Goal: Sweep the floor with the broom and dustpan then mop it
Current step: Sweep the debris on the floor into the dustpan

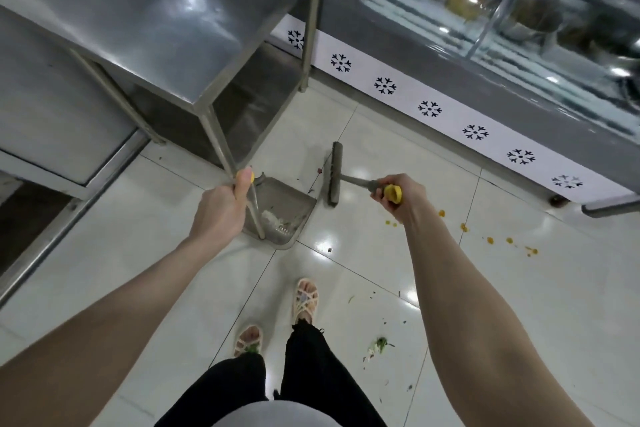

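- The left hand (221,204) is clamped round the top of the dustpan's upright handle, with the thumb laid along it just under the yellow cap.
- The dustpan (284,199) sits flat on the floor (381,149), tucked against the corner leg (218,146) of the steel table (156,28). The hand and handle are just beside that leg.
- White scraps (273,218) lie heaped in the back of the pan.
- The right hand (398,194) has its fingers wrapped round the yellow-capped end of the broom handle.
- The broom (334,173) has its head down on the tile just beside the pan's open lip, with only a thin strip of floor between them. A dark fleck or two lies near the head.
- Beyond the broom the tiles run open up to the white snowflake strip (429,108) along the foot of the long counter.
- Orange spots (464,227) trail across the floor to the right of the right forearm, well apart from the pan.
- Green and white scraps (379,345) lie near the sandalled feet (304,298), and small dark bits are strewn on the tiles around them.
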A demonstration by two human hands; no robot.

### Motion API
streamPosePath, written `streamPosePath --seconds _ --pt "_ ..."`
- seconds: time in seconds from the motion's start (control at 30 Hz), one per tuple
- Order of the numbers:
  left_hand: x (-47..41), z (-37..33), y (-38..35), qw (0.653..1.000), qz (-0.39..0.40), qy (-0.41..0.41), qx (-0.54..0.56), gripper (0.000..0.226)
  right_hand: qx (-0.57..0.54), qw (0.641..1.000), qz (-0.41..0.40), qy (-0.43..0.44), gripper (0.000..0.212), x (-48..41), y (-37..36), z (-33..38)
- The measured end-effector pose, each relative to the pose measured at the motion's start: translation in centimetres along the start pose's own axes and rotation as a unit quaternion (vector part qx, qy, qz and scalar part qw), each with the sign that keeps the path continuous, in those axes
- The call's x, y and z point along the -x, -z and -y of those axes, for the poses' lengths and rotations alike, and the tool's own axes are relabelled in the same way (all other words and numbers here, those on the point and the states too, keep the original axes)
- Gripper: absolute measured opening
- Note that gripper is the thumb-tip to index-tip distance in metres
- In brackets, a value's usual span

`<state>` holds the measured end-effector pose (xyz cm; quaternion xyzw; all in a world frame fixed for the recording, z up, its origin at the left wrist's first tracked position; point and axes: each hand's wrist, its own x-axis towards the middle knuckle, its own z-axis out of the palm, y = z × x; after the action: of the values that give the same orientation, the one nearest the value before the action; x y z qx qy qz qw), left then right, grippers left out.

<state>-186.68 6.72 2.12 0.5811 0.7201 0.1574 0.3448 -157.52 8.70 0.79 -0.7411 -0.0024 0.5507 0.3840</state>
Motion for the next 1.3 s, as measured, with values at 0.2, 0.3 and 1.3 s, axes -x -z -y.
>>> streamPosePath --seconds 0.2,0.3,1.3 --pt "-1.9 -2.6 -1.5 1.000 -0.007 0.022 -0.016 0.065 0.113 0.990 0.008 0.084 0.016 -4.0 -2.2 4.1" --pt "-2.8 -3.3 -1.9 0.999 -0.004 0.028 -0.018 0.067 0.197 0.976 0.012 0.094 0.010 -6.1 -3.3 4.3" --pt "-1.1 2.9 0.1 1.000 0.010 -0.021 -0.018 0.073 0.232 0.962 0.046 -0.134 0.021 -6.3 -1.0 -6.0"
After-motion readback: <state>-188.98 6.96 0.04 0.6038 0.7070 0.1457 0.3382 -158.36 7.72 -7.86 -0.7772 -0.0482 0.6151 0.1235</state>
